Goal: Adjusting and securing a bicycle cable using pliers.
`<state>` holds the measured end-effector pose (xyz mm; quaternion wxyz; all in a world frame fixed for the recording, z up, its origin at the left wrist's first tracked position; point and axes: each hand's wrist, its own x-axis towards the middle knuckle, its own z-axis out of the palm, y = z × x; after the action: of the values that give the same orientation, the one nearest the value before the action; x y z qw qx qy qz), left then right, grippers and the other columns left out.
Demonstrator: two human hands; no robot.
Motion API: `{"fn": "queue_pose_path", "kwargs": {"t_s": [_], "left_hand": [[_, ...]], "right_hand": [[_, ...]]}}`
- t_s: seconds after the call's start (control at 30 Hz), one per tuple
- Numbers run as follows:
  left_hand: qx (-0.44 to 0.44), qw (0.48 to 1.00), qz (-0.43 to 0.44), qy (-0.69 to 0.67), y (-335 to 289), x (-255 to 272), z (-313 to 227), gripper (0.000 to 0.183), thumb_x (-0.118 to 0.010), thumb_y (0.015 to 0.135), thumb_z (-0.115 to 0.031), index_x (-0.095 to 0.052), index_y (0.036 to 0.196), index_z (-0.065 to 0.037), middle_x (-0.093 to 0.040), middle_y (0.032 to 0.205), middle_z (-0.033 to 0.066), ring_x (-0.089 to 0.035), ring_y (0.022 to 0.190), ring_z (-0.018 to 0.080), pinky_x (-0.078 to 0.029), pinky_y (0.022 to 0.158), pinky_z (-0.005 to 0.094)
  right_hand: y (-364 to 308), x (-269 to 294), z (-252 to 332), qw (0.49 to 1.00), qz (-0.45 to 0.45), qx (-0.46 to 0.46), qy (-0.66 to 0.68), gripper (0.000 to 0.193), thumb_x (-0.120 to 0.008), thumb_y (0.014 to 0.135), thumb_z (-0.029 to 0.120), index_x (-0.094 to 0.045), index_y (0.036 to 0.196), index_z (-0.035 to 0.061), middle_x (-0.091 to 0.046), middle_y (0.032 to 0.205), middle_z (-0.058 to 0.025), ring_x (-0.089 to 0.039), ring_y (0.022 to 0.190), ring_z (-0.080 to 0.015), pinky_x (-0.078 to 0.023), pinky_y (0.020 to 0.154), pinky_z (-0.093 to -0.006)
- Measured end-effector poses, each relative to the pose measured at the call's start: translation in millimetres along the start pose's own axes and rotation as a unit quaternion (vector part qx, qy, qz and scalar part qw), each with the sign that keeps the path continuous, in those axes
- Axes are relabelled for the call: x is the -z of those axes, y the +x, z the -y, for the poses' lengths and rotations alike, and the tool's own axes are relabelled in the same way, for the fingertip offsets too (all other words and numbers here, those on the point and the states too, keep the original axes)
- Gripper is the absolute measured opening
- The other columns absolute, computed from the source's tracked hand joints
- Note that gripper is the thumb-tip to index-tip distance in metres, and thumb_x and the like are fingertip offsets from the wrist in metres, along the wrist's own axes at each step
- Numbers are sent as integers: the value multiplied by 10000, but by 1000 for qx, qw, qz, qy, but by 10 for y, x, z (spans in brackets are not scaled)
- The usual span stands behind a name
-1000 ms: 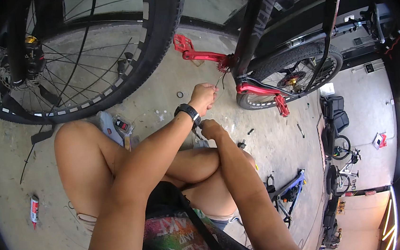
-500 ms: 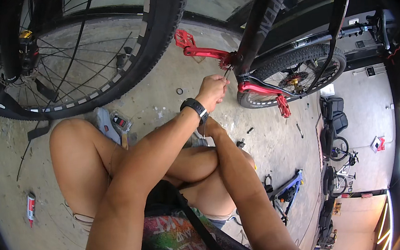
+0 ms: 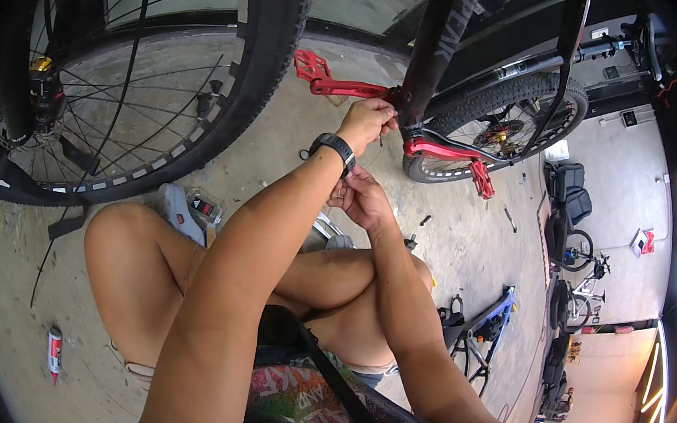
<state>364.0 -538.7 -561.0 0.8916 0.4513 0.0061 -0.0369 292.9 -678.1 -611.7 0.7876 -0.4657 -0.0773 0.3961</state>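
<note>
My left hand (image 3: 370, 125), a black watch on its wrist, reaches the bottom of the dark bike frame (image 3: 430, 42). Its fingers are pinched together beside the red crank arm (image 3: 352, 89); a short, thin dark piece shows below them, too small to name. Just below the watch is my right hand (image 3: 366, 199), palm partly turned up, its thumb and fingers closed in a pinch. What it grips is too fine to make out. Close by hangs a second red crank arm (image 3: 442, 151) with a red pedal (image 3: 481, 180).
A large front wheel (image 3: 261, 57) fills the upper left. The rear wheel (image 3: 501, 133) stands beyond the frame. On the floor lie a red-and-white tube (image 3: 55, 354), a grey shoe (image 3: 182, 213), a blue bike frame (image 3: 493, 319) and small loose parts.
My left hand has moved slightly up and right, closer to the frame. My right hand has risen from below the watch and turned its palm up, its fingers now showing.
</note>
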Motion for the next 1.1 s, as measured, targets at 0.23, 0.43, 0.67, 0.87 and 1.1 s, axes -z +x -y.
{"fn": "queue_pose_path", "kwargs": {"t_s": [0.23,0.43,0.67,0.87,1.1], "left_hand": [[-113,982,-113,101,-377,558,348,194,-617,992,-208,-675,1056,-35,-692,898,30,-604,798,93,-483,722,254],[-24,983,-159,94,-1287,901,303,189,-602,995,-210,-681,1037,-44,-689,881,13,-599,749,84,-465,666,237],[2,978,-178,110,-1823,923,-49,184,-598,998,-233,-690,1028,-77,-685,862,-10,-585,727,54,-427,623,213],[-63,966,-50,245,-2166,852,-608,173,-616,997,-192,-675,1003,-30,-666,846,3,-573,725,73,-466,661,240],[-21,927,-156,342,-2454,1340,-613,191,-661,950,-170,-685,963,19,-676,780,41,-602,704,93,-483,643,268]], "right_hand": [[163,-39,-67,946,-237,130,-180,171,-526,1047,149,-667,1100,68,-564,728,15,-561,612,-99,-491,512,-260],[175,26,127,889,-311,201,-268,208,-539,1035,191,-691,1117,74,-456,707,61,-391,578,-73,-331,539,-234],[197,148,159,971,-209,96,-57,187,-483,1033,163,-601,1151,79,-460,721,30,-392,570,-105,-376,552,-279],[295,105,277,960,-212,96,-154,164,-508,1024,122,-588,1166,99,-657,865,-17,-624,692,-143,-500,631,-309],[392,431,25,850,-353,203,-335,159,-494,1010,18,-638,947,35,-646,784,-55,-629,674,-133,-521,625,-280]]}}
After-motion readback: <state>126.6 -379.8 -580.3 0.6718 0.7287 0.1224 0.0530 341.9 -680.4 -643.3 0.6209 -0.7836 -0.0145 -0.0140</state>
